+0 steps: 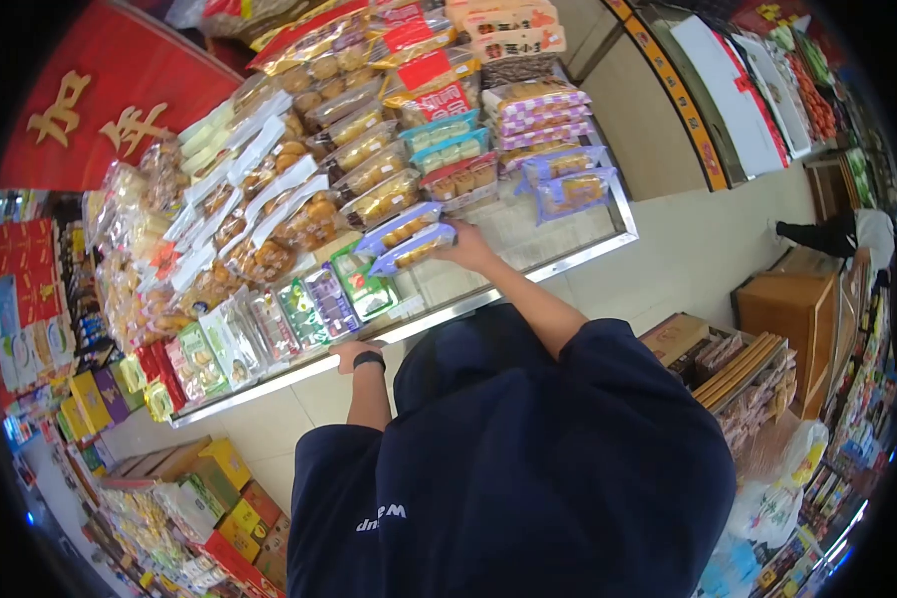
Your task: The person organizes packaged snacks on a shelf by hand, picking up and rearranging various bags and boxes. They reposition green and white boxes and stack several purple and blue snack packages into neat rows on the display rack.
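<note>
My right hand (463, 246) reaches over the display table and is closed on the near end of a purple-edged pack of small pastries (414, 249). A matching purple pack (399, 229) lies right against it on the far side. At the table's metal front rim (304, 373) rests my left hand (355, 355), a dark band on its wrist. It seems to hold no goods, and its fingers show only in part. Just beyond it stand a green snack pack (364, 283) and a purple-and-white snack pack (330, 302).
Bagged pastries (289, 224) fill the table's left side. More purple packs (573, 194) lie at its right corner. Cartons (244, 518) are stacked behind me at left. A brown box (787, 309) and a loaded crate (733, 374) stand at right. Another person (837, 237) is far right.
</note>
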Demonstrator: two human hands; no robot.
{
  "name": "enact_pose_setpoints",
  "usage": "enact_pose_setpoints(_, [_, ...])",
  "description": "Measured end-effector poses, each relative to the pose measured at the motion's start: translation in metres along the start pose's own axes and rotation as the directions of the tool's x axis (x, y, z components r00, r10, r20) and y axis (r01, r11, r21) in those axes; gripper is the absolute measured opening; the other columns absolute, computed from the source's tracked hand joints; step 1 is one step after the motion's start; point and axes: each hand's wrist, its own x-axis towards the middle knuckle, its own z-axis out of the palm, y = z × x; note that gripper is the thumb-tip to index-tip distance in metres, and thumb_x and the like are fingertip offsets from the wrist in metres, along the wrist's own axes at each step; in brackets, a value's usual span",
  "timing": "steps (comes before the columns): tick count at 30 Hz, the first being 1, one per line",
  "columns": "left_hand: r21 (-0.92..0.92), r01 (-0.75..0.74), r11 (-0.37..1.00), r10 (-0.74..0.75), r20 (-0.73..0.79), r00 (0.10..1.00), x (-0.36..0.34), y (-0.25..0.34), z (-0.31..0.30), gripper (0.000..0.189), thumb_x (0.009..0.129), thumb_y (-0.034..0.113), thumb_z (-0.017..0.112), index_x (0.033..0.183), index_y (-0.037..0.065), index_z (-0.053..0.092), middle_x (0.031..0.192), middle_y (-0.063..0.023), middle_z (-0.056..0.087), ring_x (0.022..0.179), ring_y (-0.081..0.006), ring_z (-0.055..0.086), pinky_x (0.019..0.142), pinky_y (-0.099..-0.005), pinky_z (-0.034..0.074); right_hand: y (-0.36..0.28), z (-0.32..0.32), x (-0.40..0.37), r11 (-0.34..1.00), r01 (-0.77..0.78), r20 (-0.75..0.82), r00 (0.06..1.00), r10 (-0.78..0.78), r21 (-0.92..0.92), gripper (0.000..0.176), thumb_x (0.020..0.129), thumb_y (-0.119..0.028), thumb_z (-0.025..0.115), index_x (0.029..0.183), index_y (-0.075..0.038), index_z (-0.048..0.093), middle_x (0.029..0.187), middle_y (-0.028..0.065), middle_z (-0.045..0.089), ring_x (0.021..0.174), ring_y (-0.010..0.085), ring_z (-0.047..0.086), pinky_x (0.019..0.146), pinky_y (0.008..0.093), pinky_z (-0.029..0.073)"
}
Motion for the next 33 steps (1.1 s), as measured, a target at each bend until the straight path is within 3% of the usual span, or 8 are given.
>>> enact_pose_setpoints(5, [-0.107, 0.013, 0.994, -0.010, 0.026, 1.000, -0.012, 0.000, 0.003, 0.065, 0.097, 0.048, 0.049, 0.135, -0.005, 0.048, 0.136, -0.0175, 0.057, 0.116, -0.0434, 0.061, 0.085, -0.0692, 0.054, 0.012, -0.006, -0.026, 0.983, -0.047, -0.072, 0.996, 0.061, 0.177, 0.068, 0.074, -0.032, 0.086, 0.129, -0.002, 0.061, 0.120, 0.0167, 0.066, 0.114, 0.0275, 0.062, 0.098, 0.0377, 0.048])
enact_pose_setpoints(8, [-0.118, -0.011, 0.993, 0.013, 0.010, 1.000, 0.013, -0.007, 0.005, 0.060, 0.094, 0.045, 0.055, 0.124, -0.007, 0.054, 0.127, -0.0204, 0.061, 0.100, -0.0414, 0.065, 0.071, -0.0568, 0.058, 0.022, -0.031, -0.039, 0.971, -0.089, -0.026, 0.995, 0.098, 0.220, 0.067, 0.076, -0.033, 0.086, 0.129, -0.002, 0.061, 0.119, 0.0143, 0.066, 0.112, 0.0251, 0.061, 0.097, 0.0369, 0.048])
enact_pose_setpoints(12, [-0.139, -0.034, 0.990, 0.034, 0.000, 0.999, 0.011, -0.007, 0.006, 0.055, 0.095, 0.043, 0.054, 0.118, -0.007, 0.054, 0.120, -0.0194, 0.064, 0.093, -0.0397, 0.066, 0.064, -0.0547, 0.057, 0.023, -0.123, -0.082, 0.989, -0.129, -0.056, 0.989, 0.133, 0.071, 0.064, 0.078, -0.037, 0.084, 0.128, -0.003, 0.063, 0.120, 0.0110, 0.066, 0.109, 0.0220, 0.060, 0.095, 0.0358, 0.048])
enact_pose_setpoints(19, [0.009, -0.028, 1.000, 0.028, 0.006, 1.000, -0.010, -0.002, 0.000, 0.062, 0.095, 0.046, 0.049, 0.125, -0.008, 0.057, 0.131, -0.0194, 0.062, 0.110, -0.0382, 0.064, 0.087, -0.0481, 0.057, 0.059, -0.254, -0.134, 0.939, -0.263, -0.221, 0.924, 0.311, 0.223, 0.059, 0.080, -0.026, 0.083, 0.129, -0.001, 0.062, 0.119, 0.0111, 0.066, 0.109, 0.0213, 0.061, 0.098, 0.0343, 0.046])
enact_pose_setpoints(23, [0.088, -0.046, 0.995, 0.042, 0.048, 0.998, 0.006, -0.005, -0.002, 0.066, 0.097, 0.045, 0.045, 0.131, -0.011, 0.052, 0.136, -0.0205, 0.059, 0.116, -0.0378, 0.062, 0.094, -0.0445, 0.054, 0.113, -0.252, -0.124, 0.965, -0.141, -0.508, 0.828, 0.238, 0.223, 0.061, 0.084, -0.022, 0.080, 0.135, 0.002, 0.056, 0.124, 0.0138, 0.061, 0.112, 0.0216, 0.058, 0.098, 0.0346, 0.046])
enact_pose_setpoints(26, [0.101, -0.053, 0.993, 0.048, 0.052, 0.998, 0.004, -0.004, 0.000, 0.064, 0.098, 0.045, 0.044, 0.132, -0.010, 0.052, 0.136, -0.0200, 0.059, 0.116, -0.0376, 0.062, 0.094, -0.0451, 0.055, 0.106, -0.218, -0.119, 0.896, -0.443, -0.834, 0.507, 0.217, -0.036, 0.066, 0.087, -0.022, 0.076, 0.141, 0.003, 0.047, 0.131, 0.0183, 0.055, 0.119, 0.0255, 0.054, 0.098, 0.0344, 0.046])
enact_pose_setpoints(29, [0.046, -0.044, 0.998, 0.041, 0.050, 0.998, -0.009, -0.003, 0.000, 0.063, 0.099, 0.045, 0.043, 0.131, -0.009, 0.052, 0.134, -0.0193, 0.060, 0.115, -0.0377, 0.063, 0.091, -0.0470, 0.057, 0.107, -0.185, -0.117, 0.929, -0.097, -0.855, 0.367, 0.366, 0.356, 0.080, 0.088, -0.025, 0.075, 0.150, 0.001, 0.031, 0.141, 0.0227, 0.045, 0.125, 0.0321, 0.050, 0.101, 0.0411, 0.046])
enact_pose_setpoints(33, [-0.030, -0.046, 0.998, 0.046, 0.012, 0.999, 0.011, -0.007, 0.003, 0.060, 0.095, 0.045, 0.051, 0.125, -0.007, 0.053, 0.126, -0.0184, 0.062, 0.104, -0.0407, 0.065, 0.073, -0.0541, 0.059, 0.017, -0.154, -0.119, 0.504, -0.044, -0.395, 0.563, 0.726, 0.863, 0.095, 0.094, -0.035, 0.068, 0.158, -0.012, 0.002, 0.156, 0.0166, 0.030, 0.141, 0.0389, 0.034, 0.109, 0.0657, 0.033])
